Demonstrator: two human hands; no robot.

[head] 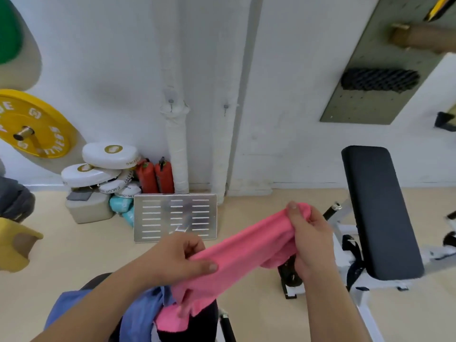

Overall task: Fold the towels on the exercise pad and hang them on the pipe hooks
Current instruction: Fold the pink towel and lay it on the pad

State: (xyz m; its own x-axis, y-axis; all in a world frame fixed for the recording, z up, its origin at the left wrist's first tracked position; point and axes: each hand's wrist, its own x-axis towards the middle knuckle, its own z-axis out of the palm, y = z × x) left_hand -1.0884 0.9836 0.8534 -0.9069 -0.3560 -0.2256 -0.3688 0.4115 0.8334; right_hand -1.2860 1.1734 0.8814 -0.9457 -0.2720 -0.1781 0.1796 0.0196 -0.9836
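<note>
A pink towel (249, 250) is stretched in the air between both hands, low in the middle of the view. My left hand (177, 257) pinches its near end with thumb on top; my right hand (308, 233) grips its far end, bunched in the fist. Under the towel, a blue towel (138, 309) and another pink one (170, 319) lie on a dark exercise pad (209, 314) at the bottom edge. On the white wrapped pipes at the wall are two small hooks: one hook (170, 101) on the left pipe, another hook (225, 107) on the right pipe, both bare.
A black padded bench (380, 213) on a white frame stands at the right. A slotted metal plate (175, 217) leans at the pipes' foot, beside two red extinguishers (155, 177) and stacked white pads (108, 156). A yellow weight plate (32, 124) hangs left; a yellow stool (14, 245) at the left edge.
</note>
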